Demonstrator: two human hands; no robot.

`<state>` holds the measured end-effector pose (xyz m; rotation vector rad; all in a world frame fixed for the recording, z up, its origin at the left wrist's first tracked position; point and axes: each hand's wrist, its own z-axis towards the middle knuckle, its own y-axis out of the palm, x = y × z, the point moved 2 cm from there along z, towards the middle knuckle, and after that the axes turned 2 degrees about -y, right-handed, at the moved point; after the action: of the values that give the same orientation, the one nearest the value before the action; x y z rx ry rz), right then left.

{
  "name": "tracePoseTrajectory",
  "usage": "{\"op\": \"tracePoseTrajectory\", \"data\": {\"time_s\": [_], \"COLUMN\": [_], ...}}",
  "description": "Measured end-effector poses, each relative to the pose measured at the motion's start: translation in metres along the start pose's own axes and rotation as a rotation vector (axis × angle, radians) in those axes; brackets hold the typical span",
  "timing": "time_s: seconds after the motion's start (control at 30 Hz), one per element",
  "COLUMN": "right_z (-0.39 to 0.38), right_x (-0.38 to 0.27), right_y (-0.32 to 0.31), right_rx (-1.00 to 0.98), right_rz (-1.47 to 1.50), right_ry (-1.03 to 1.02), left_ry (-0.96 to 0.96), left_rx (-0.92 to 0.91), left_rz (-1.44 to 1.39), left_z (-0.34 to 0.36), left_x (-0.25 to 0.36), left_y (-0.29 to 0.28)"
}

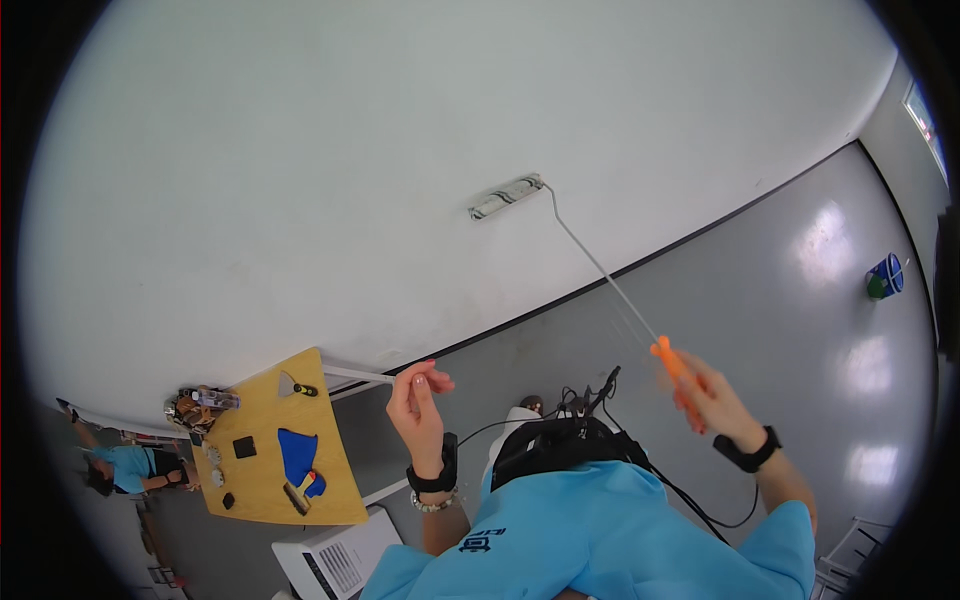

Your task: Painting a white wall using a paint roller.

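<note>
While my feed shows the right hand (712,402) a little blurred, I make out its fingers wrapped around the orange handle (672,360) of a paint roller (507,197). A thin metal rod (602,268) slants up and leftward to the striped sleeve, which appears to rest against the white wall (300,200). My left hand (416,402) is raised and free, its fingers loosely bent and partly apart. Beyond it to the left, the yellow table (262,408) stands by the wall, taking up floor space there; I see a scraper (288,384), a blue cloth (297,450) and a brush (296,498) on it. Dark cables (575,402) hang near the waist, between my hands. A blue bucket (886,275) stands well apart on the right, and another person (130,468) is at far left.
</note>
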<state>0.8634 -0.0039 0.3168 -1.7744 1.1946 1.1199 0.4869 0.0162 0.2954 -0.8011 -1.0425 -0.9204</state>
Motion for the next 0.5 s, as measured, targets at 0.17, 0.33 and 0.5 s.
{"op": "tracePoseTrajectory", "data": {"time_s": [0.17,0.33,0.5], "right_z": [0.008,0.037,0.101], "right_x": [-0.086,-0.081,-0.038], "right_y": [0.001,0.013,0.033], "right_rx": [-0.051,-0.047,-0.051], "right_rz": [0.0,0.022,0.101], "right_ry": [0.042,0.116,0.199], "left_ry": [-0.007,-0.008,-0.016], "left_rx": [-0.003,0.045,0.099], "left_rz": [0.022,0.026,0.044], "left_z": [-0.001,-0.004,-0.009], "left_x": [-0.005,-0.009,-0.015], "left_y": [0.002,-0.009,-0.029]}}
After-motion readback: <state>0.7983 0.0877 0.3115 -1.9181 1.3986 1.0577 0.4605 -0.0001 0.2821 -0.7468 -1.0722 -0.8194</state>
